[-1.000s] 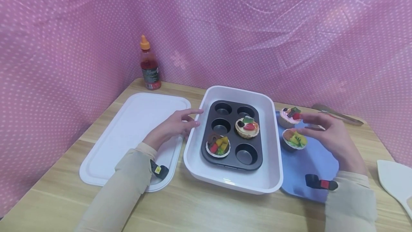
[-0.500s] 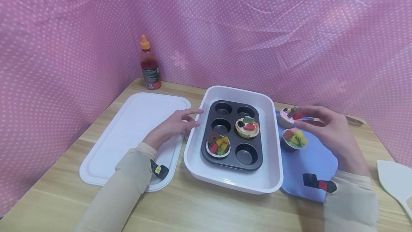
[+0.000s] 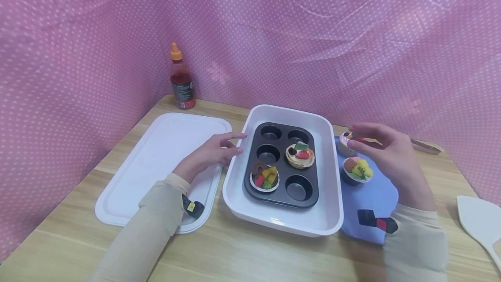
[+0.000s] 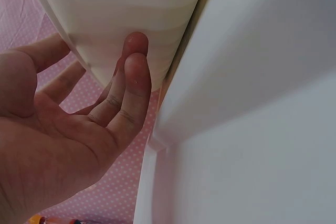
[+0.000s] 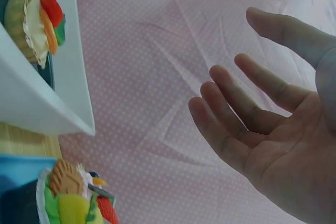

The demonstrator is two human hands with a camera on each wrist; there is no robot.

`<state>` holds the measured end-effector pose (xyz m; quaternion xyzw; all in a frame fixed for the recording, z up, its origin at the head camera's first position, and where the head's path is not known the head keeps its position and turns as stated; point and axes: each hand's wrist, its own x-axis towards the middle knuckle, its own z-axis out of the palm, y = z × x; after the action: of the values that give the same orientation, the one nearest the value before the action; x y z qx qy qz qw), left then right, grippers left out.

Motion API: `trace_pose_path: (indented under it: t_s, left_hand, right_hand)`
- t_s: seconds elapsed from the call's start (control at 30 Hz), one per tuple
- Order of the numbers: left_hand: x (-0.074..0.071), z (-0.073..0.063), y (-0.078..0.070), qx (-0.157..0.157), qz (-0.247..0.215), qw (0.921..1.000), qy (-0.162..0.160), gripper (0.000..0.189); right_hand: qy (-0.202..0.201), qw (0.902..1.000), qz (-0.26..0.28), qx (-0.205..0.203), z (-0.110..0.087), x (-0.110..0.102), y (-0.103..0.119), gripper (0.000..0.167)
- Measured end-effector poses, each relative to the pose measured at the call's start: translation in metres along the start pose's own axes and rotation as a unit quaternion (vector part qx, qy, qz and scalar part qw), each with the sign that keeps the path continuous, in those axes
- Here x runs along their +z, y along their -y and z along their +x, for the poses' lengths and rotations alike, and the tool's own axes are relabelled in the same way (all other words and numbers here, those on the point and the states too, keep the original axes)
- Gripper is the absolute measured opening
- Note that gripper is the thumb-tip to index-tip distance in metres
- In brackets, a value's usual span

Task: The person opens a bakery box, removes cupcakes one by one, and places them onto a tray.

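My left hand (image 3: 211, 153) touches the left wall of a white rectangular tub (image 3: 282, 225), relaxed fingers along its outside and rim. Inside the tub lies a dark muffin tin (image 3: 279, 199) with a fruit tart (image 3: 299, 156) and a chocolate-and-fruit cupcake (image 3: 265, 178) in two of its cups. My right hand (image 3: 391, 156), fingers parted, hovers above a blue board (image 3: 369, 206) and holds nothing. Near its fingertips stands a pink-cream cupcake (image 3: 344, 142), partly covered by the hand in the head view. A yellow-and-green topped cupcake (image 3: 357, 170) stands just in front of it.
A white lid-like tray (image 3: 156, 173) lies left of the tub, under my left forearm. Behind it stands a sauce bottle (image 3: 182, 82) with an orange cap. Metal tongs (image 3: 426, 146) lie at the back right, and a white spatula (image 3: 479, 219) at the right edge.
My right hand has shifted left and a little up in the head view, from beside the two cupcakes to over the pink-cream one. The left hand has stayed put.
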<state>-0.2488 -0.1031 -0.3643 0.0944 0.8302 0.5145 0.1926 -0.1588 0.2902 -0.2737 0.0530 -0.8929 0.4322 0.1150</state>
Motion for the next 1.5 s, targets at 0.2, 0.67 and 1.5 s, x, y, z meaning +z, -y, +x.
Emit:
trace_pose_path:
  t_s: [0.2,0.67,1.5]
  left_hand:
    - [0.001,0.000,-0.001,0.000,-0.007,1.0000,0.003,0.053]
    - [0.003,0.002,-0.002,0.001,-0.014,0.9999,0.006,0.053]
    - [0.000,0.001,-0.001,-0.011,0.001,0.9999,-0.002,0.053]
  right_hand:
    - [0.003,0.9998,-0.020,0.007,0.002,0.007,0.004,0.051]
    - [0.023,0.9997,0.004,0.007,0.012,0.030,0.007,0.048]
    - [0.061,0.9970,0.048,0.000,0.022,0.051,0.016,0.049]
